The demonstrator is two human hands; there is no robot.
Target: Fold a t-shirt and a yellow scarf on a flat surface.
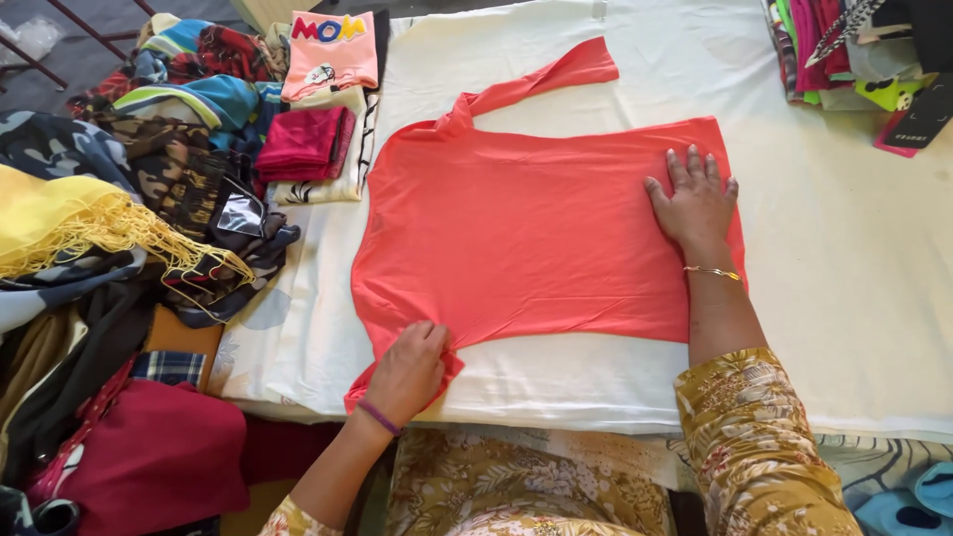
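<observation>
The white sheet [874, 298] is covering the table, and one coral shirt [516, 228] is lying flat on it, in the middle, with one sleeve pointing to the far side. The right hand [698, 203] is pressing flat on the right edge of the shirt, fingers spread and released. The left hand [409, 369] is pinching the near left sleeve, fingers closed on the cloth. To do this well, I think the flat hand should be keeping the cloth stretched while the sleeve is being drawn in without wrinkles. On the left one pile of clothes [119, 208] is lying, with one yellow fringed scarf [69, 223], and one folded magenta cloth [303, 142]. One stack of clothes [854, 60] is at the far right.
</observation>
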